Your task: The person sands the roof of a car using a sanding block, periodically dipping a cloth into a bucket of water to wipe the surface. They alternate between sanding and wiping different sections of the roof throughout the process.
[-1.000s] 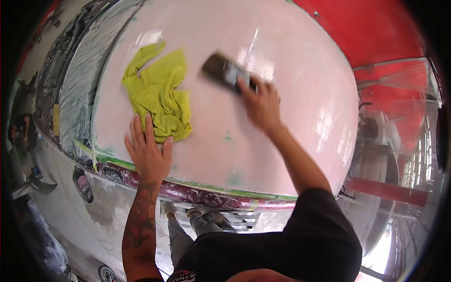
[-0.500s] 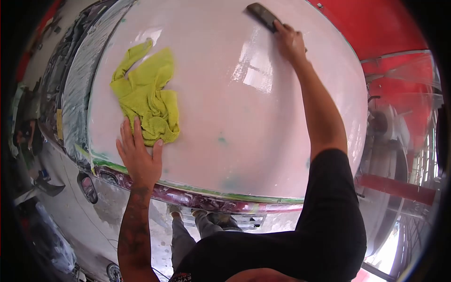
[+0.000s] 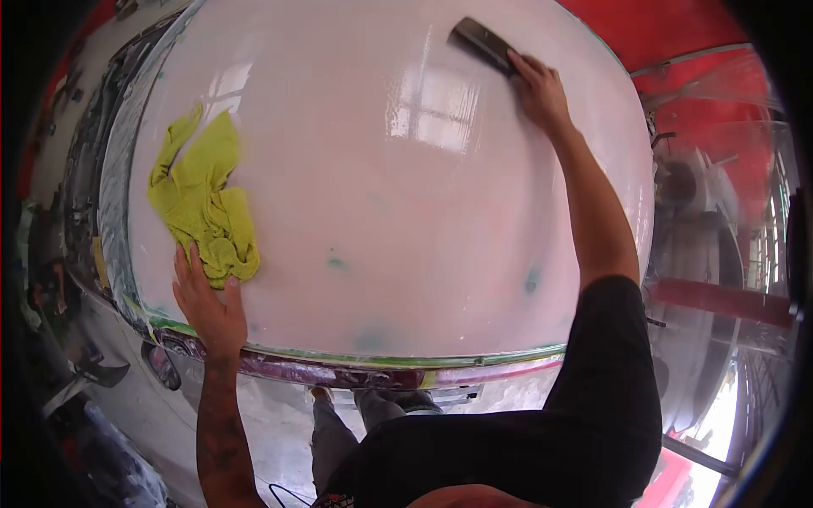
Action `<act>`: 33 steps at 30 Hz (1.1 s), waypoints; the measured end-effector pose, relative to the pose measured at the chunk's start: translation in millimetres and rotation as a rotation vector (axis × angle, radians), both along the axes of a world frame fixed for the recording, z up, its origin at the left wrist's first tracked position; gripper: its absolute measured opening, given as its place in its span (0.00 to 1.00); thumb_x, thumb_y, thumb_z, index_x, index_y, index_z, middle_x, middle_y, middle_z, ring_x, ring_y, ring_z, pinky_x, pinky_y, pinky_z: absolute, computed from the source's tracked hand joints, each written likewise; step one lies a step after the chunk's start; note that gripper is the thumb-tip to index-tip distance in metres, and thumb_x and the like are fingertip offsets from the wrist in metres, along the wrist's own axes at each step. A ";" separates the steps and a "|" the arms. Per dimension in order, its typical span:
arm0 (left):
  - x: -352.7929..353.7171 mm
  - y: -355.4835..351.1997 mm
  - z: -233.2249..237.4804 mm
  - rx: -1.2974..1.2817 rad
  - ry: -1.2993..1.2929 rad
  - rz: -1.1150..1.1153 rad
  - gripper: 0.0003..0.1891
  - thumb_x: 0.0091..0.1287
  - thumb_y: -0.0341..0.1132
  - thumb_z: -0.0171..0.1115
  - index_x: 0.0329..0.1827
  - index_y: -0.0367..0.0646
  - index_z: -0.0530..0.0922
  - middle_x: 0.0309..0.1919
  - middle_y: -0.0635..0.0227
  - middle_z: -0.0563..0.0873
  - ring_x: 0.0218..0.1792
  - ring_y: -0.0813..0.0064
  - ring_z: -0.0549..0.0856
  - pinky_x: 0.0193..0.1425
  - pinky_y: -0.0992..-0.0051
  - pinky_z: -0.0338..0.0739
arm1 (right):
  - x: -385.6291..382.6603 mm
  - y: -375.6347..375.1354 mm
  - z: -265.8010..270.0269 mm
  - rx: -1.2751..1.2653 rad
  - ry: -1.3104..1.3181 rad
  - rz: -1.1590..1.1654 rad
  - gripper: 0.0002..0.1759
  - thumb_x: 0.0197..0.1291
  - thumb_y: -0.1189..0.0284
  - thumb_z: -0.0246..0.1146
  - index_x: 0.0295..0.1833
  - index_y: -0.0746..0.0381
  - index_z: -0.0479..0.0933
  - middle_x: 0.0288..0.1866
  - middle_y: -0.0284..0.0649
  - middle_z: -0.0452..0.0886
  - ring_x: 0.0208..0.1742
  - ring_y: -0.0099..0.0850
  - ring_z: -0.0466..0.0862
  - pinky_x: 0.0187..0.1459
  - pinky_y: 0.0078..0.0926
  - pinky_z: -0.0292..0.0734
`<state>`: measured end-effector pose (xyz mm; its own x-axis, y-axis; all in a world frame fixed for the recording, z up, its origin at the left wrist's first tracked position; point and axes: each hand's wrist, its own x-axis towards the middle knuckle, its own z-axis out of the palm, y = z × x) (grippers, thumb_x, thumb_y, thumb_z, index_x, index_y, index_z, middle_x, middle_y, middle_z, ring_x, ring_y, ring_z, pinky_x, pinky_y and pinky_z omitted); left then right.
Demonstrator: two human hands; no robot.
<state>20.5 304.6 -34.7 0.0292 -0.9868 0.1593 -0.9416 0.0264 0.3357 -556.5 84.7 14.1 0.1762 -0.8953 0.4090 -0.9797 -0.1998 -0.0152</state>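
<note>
A broad, wet-looking pale pink panel (image 3: pixel 406 229) with faint green patches, apparently a car roof, fills the middle. My right hand (image 3: pixel 544 95) is stretched toward its far right part, fingers wrapped round the near end of a long dark sanding block (image 3: pixel 483 44) that lies on the surface. At the left lies a crumpled yellow-green towel (image 3: pixel 203 190). My left hand (image 3: pixel 209 309) rests flat by the near edge, fingers spread, their tips touching the towel's lower end.
Green masking tape (image 3: pixel 373 359) runs along the panel's near edge, above a dark maroon strip (image 3: pixel 330 372). A smeared windscreen (image 3: pixel 118 178) borders it on the left. Red surfaces (image 3: pixel 677 34) and a red bar (image 3: pixel 720 302) stand at the right.
The view has shifted, so the towel and my left hand appear farther left and lower. My right hand and the sanding block have moved right, away from the towel.
</note>
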 end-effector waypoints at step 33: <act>4.5 -2.5 -5.2 -0.084 0.071 -0.105 0.34 0.77 0.42 0.50 0.82 0.37 0.56 0.81 0.44 0.59 0.80 0.43 0.59 0.81 0.50 0.49 | -19.9 309.2 19.5 0.317 0.013 0.150 0.38 0.47 0.77 0.72 0.67 0.41 0.80 0.71 0.39 0.75 0.62 0.45 0.75 0.65 0.46 0.72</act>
